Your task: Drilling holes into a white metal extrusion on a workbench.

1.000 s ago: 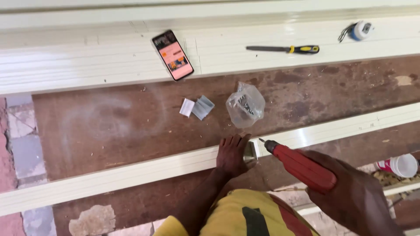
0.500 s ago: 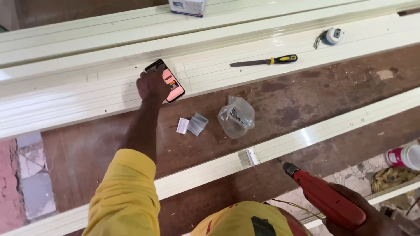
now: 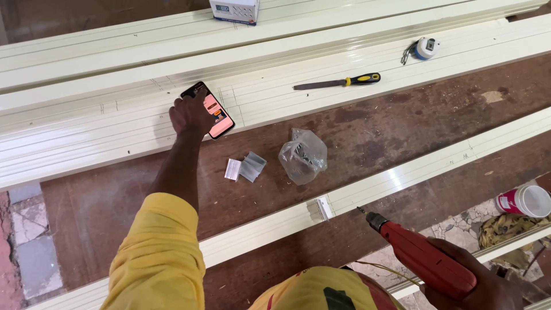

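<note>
My left hand reaches forward onto a black smartphone with a lit orange screen; its fingers rest on the phone's left side. The phone lies on a stack of cream metal profiles. My right hand grips a red power drill at the lower right. The drill's bit points toward a narrower cream profile that crosses the brown board diagonally. A small metal bracket sits on that profile near the bit.
On the brown board lie a clear plastic bag of screws and small grey metal pieces. A yellow-handled tool and a tape measure rest on the far profiles. A pink-and-white container stands at the right.
My left hand left the narrow profile, reached forward and settled on the phone. The drill in my right hand dropped back toward the lower right.
</note>
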